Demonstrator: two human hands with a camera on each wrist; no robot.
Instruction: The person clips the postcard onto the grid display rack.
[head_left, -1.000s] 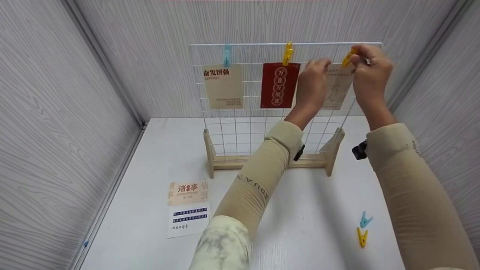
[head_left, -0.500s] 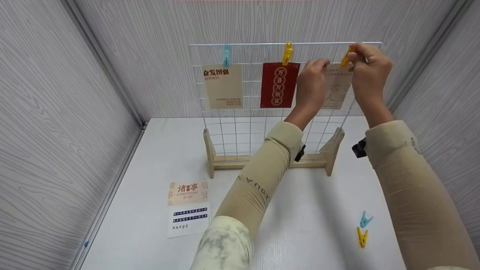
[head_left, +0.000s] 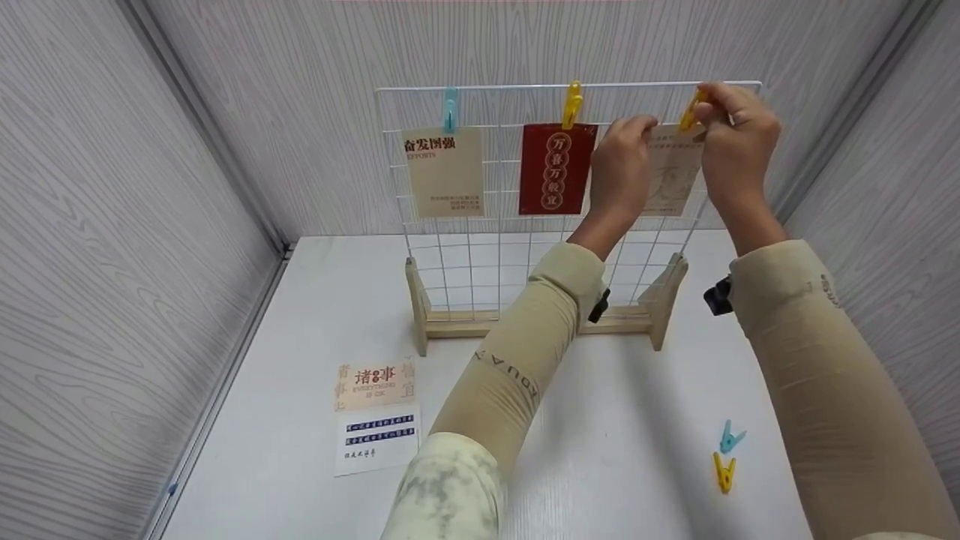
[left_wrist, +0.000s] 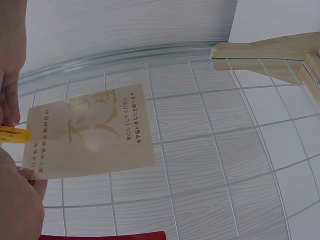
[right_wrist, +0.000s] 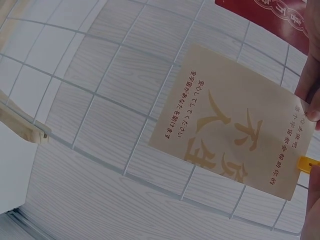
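My left hand (head_left: 622, 165) pinches the upper left corner of a beige card (right_wrist: 230, 120) with gold and red characters. My right hand (head_left: 739, 150) pinches a yellow clothespin (head_left: 691, 112), whose tip is at that card's top edge. In the head view both hands cover parts of the card. The card lies against the white wire grid (head_left: 517, 255), near its upper right corner. To the left, a red card (head_left: 556, 169) hangs from another yellow clothespin (head_left: 572, 105). Further left hangs a cream card (head_left: 446, 176) under a blue clothespin (head_left: 450, 111).
Wooden feet (head_left: 660, 307) hold the grid upright on the white table (head_left: 300, 300). A pinkish card (head_left: 375, 386) and a white card (head_left: 379, 442) lie front left. A loose blue clothespin (head_left: 730, 436) and a loose yellow one (head_left: 724, 472) lie front right.
My right hand and the yellow clothespin have shifted slightly left and up. The left hand still holds the card's corner, hardly moved.
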